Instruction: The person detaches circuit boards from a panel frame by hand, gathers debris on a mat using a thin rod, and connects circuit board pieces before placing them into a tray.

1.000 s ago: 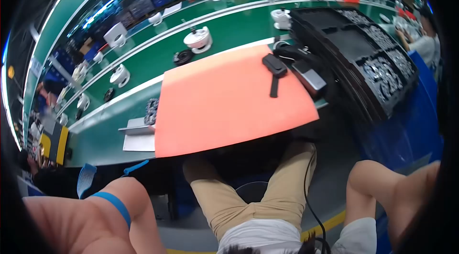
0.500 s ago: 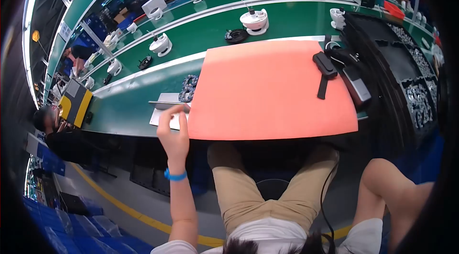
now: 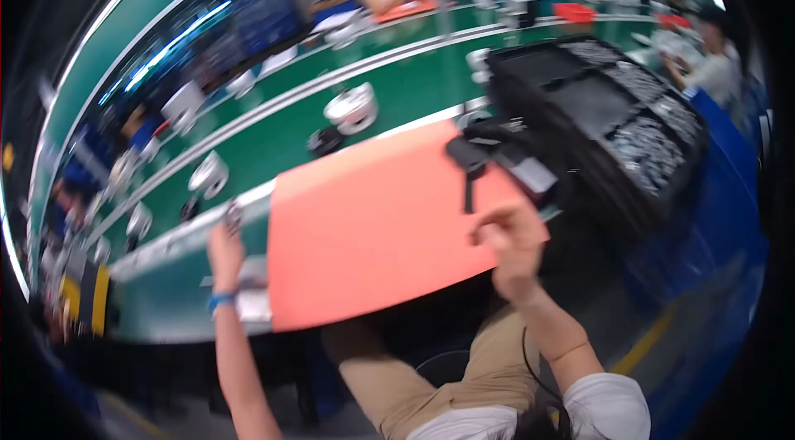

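Observation:
Blurred by motion, my left hand (image 3: pixel 224 256), with a blue band at the wrist, is closed at the left of the orange-red mat (image 3: pixel 373 233). At its fingertips shows a small grey, patterned piece (image 3: pixel 233 215) that looks like a circuit board; the fingers hide part of it. My right hand (image 3: pixel 515 248) hovers over the mat's right front corner with its fingers curled together. A small dark spot shows at those fingertips, too blurred to name. Just beyond that hand lies a black device with a strap (image 3: pixel 469 160).
A black compartment tray (image 3: pixel 571 96) with many small metallic parts stands at the right. White rounded housings (image 3: pixel 351 109) and dark round parts (image 3: pixel 325 141) line the green belt behind the mat. White items (image 3: pixel 253 304) lie left of it. Other people sit farther off.
The view has turned to the right. My left hand has moved forward to the patterned pieces beside the mat. My right hand has come from beside my body to over the mat.

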